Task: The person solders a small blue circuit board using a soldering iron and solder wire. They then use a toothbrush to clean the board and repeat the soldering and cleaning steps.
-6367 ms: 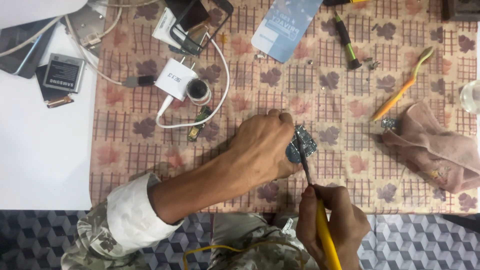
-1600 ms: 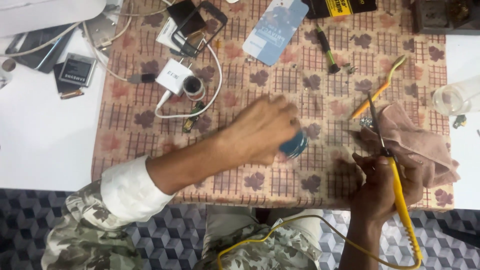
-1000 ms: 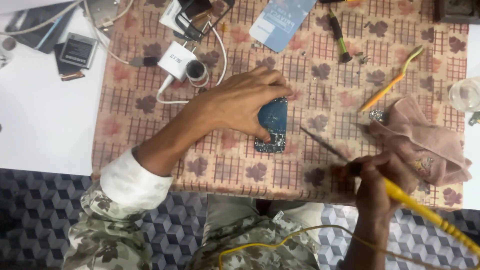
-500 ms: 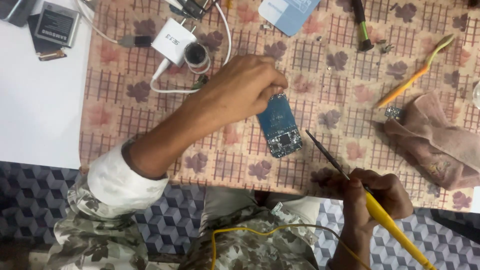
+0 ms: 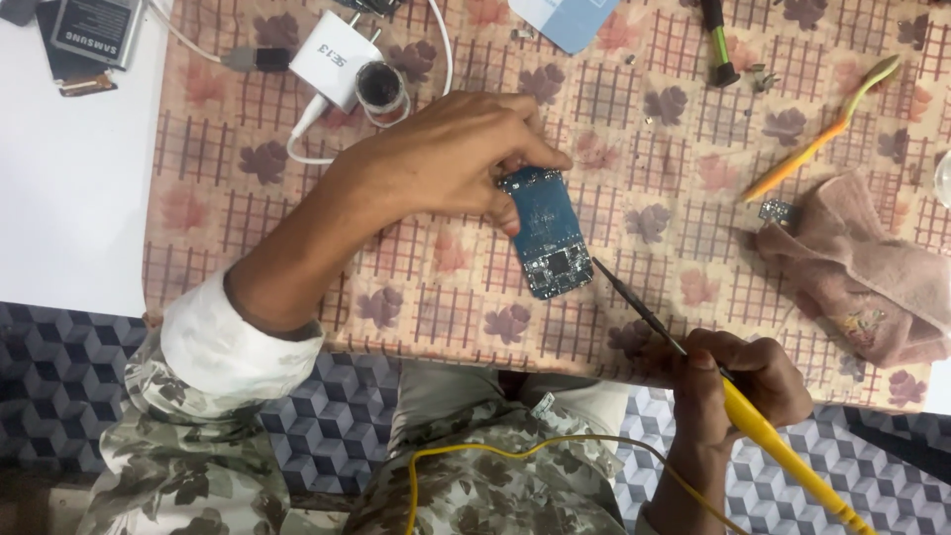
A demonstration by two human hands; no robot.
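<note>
- The left hand [image 5: 451, 159] reaches in from the left and pinches the far end of a blue circuit board [image 5: 550, 233], fingers closed on its top edge and left side.
- The circuit board lies flat on the floral patterned cloth [image 5: 436, 287], near the middle of the scene, its long side running far to near, with small chips showing at its near end.
- The right hand [image 5: 738, 381] sits at the near right, at the near edge of the cloth, closed tight around a soldering iron [image 5: 693, 362] with a yellow handle.
- The iron's dark shaft slants up and to the left; its tip stands just at the near right corner of the board, and whether it touches cannot be told.
- A yellow cable [image 5: 515, 456] loops across the camouflage clothing at the near edge.
- To the far left of the left hand lie a white charger plug [image 5: 337, 57] with its white cord, and just beside it a small round dark tin [image 5: 380, 87].
- On the white table [image 5: 69, 188] at the far left lies a phone battery [image 5: 94, 30].
- At the right, a crumpled pink cloth [image 5: 852, 272] lies well apart from the board, with an orange toothbrush [image 5: 822, 129] beyond it.
- A green-handled tool [image 5: 718, 45] lies at the far edge, right of centre.
</note>
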